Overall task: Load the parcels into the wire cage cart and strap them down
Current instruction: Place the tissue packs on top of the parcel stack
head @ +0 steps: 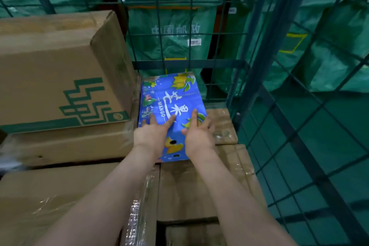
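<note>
Inside the wire cage cart [199, 64], toward the far right corner, a blue mango box [171, 98] is laid flat on a layer of brown taped cartons [199, 185], so that's where the parcel is sat. It's tucked just beside a big cardboard box [50, 66] printed with a green logo, which is stacked on another carton to the left. The left hand [150, 136] is laid flat on the near part of the blue lid, fingers stretched out straight, nothing gripped. The right hand [198, 136] is placed next to it by the lid's right edge, fingers spread and only a bit bent, not closed around anything, just rested on the box. Both forearms are reached in from the near side. Green mail sacks [169, 26] can be seen through the mesh behind the cart, and a green floor [319, 146] is visible through the right-hand panel.
</note>
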{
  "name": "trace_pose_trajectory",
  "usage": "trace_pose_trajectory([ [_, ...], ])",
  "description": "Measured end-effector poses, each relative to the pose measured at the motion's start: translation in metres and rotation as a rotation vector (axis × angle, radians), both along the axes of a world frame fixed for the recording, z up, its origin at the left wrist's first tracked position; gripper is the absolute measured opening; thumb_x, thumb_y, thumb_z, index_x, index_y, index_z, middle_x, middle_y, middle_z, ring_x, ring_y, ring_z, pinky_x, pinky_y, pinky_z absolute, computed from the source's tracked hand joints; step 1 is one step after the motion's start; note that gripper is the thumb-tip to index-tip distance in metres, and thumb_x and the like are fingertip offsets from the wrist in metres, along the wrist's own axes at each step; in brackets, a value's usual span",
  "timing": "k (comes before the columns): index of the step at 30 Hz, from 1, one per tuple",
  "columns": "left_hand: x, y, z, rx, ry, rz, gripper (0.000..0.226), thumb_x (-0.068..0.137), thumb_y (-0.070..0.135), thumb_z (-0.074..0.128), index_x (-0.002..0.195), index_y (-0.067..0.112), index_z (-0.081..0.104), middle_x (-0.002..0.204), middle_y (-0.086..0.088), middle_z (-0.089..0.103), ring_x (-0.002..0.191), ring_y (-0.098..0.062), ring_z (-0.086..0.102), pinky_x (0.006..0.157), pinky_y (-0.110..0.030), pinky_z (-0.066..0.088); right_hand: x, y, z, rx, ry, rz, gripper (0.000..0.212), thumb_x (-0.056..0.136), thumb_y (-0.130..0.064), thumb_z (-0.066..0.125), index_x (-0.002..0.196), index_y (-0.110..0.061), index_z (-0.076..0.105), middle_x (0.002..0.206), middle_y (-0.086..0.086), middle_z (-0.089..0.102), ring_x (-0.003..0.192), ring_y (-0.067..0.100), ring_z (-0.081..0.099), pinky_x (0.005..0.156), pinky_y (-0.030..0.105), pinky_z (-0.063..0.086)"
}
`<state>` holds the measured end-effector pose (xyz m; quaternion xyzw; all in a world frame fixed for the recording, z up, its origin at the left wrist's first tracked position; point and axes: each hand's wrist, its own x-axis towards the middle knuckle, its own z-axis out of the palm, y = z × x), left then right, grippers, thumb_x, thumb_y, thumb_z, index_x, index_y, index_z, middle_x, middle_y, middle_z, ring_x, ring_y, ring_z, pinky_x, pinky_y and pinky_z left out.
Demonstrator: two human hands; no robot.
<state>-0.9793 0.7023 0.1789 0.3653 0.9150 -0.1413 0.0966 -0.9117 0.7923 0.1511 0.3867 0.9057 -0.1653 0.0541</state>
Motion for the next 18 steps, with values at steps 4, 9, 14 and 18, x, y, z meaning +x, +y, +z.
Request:
trace_pose_trajectory([
  [4,0.001,-0.007,0.001,0.026,0.008,0.016,0.085,0.098,0.014,0.047,0.144,0.046,-0.017,0.158,-0.014,0.002,0.138,-0.037,0.028,0.09,-0.036,0.044,0.001,0.001,0.001,0.043,-0.07,0.084,0.064,0.1,-0.032,0.033,0.152,-0.017,-0.001,0.155,0.021,-0.007,0.134,0.043,0.02,0.103,0.038,0.032],
  [9,-0.002,-0.028,0.005,0.059,0.025,0.024,0.074,0.101,0.02,0.038,0.144,0.045,-0.016,0.155,-0.022,0.007,0.138,-0.033,0.03,0.096,-0.034,0.041,0.005,-0.011,0.025,-0.158,0.128,0.038,0.075,0.098,-0.05,0.036,0.152,-0.014,-0.001,0.15,0.024,0.002,0.132,0.044,0.019,0.107,0.041,0.027],
  [14,0.0,-0.035,0.001,0.022,0.052,0.039,0.072,0.103,0.02,0.035,0.142,0.046,-0.02,0.156,-0.021,0.007,0.138,-0.029,0.032,0.094,-0.031,0.042,0.012,-0.01,0.018,-0.046,0.042,0.138,0.074,0.099,-0.042,0.038,0.151,-0.013,-0.007,0.149,0.028,0.003,0.13,0.043,0.024,0.107,0.039,0.027],
  [18,0.0,-0.028,-0.006,0.022,0.028,0.065,0.067,0.104,0.023,0.03,0.142,0.047,-0.02,0.156,-0.022,0.004,0.143,-0.031,0.018,0.102,-0.034,0.035,0.014,-0.008,0.004,0.112,-0.048,0.151,0.078,0.1,-0.039,0.039,0.149,-0.011,-0.015,0.149,0.029,0.003,0.128,0.038,0.031,0.099,0.035,0.037],
])
